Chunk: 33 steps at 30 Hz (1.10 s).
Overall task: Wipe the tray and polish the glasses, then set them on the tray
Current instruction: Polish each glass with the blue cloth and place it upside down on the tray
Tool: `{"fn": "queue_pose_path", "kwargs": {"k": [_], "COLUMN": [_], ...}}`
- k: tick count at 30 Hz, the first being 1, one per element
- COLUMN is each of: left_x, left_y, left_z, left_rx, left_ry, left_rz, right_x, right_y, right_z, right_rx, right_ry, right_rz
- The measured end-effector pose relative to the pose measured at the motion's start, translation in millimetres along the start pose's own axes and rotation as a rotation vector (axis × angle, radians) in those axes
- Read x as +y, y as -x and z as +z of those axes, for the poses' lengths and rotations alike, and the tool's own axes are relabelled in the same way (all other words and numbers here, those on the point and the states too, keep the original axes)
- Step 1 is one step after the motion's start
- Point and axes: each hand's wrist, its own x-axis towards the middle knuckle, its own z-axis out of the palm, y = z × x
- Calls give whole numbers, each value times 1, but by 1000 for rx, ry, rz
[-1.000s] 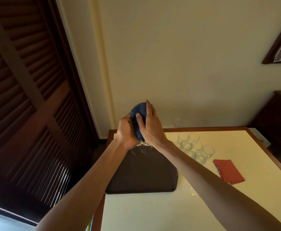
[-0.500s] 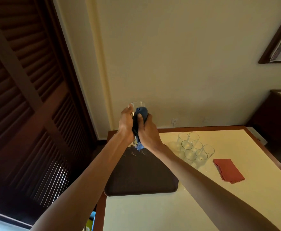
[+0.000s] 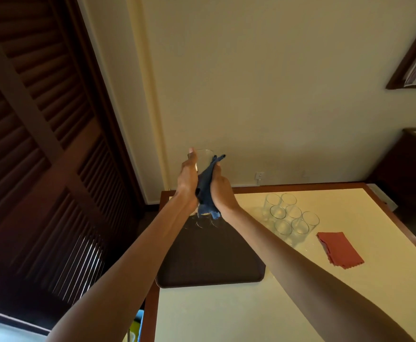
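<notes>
The left hand [image 3: 188,178] grips one clear glass [image 3: 204,157], fingers curled round its wall, raised above the far left corner of the worktop [image 3: 226,312], probably so light shows smears while the right hand [image 3: 221,191], fingers closed on the one blue cloth [image 3: 205,191], presses it to the glass. One dark tray [image 3: 211,262] lies at the left edge with at least two tray glasses [image 3: 202,223], partly hidden, by its far rim. Right of it seven waiting glasses [image 3: 294,213] cluster, likely unpolished, then one red cloth [image 3: 340,250].

The glass [image 3: 204,157] is looking clear and glossy, the blue cloth [image 3: 205,191] soft and matt, the tray [image 3: 209,262] dark and matt, the worktop [image 3: 251,314] smooth, edged in wood.
</notes>
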Motion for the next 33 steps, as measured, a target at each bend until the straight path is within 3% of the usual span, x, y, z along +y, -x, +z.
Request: {"fn": "queue_pose_path", "kwargs": {"k": [4,7,10,13,18,22,26,28,33], "left_x": [2,-6,-11,-9,-9,-2,-11,-14,-9], "left_y": [8,7,9,8,-23,-12,-9,-7,-5], "left_z": [2,7,15,24,15,11,15,20,30], "left_rx": [30,20,12,-8,40,21,-114,-104,-67], "left_ry": [-28,53,34,20,-45,-17,53,57,27], "left_rz": [14,6,47,56,43,46,60,63,99], "right_x": [13,-1,-15,-21,-6,8,-1,-8,-9], "right_y": [11,2,-21,-32,-14,-2,-9,-20,-43], "right_z": [-4,-7,-19,-17,-10,-11,-16,-22,-22], "right_rx": [36,101,118,22,-46,1,108,143,28], "right_ry": [241,261,130,-232,-94,230,195,149,-168], "right_rz": [-329,-408,-277,-42,12,-273,-558,-458,23]}}
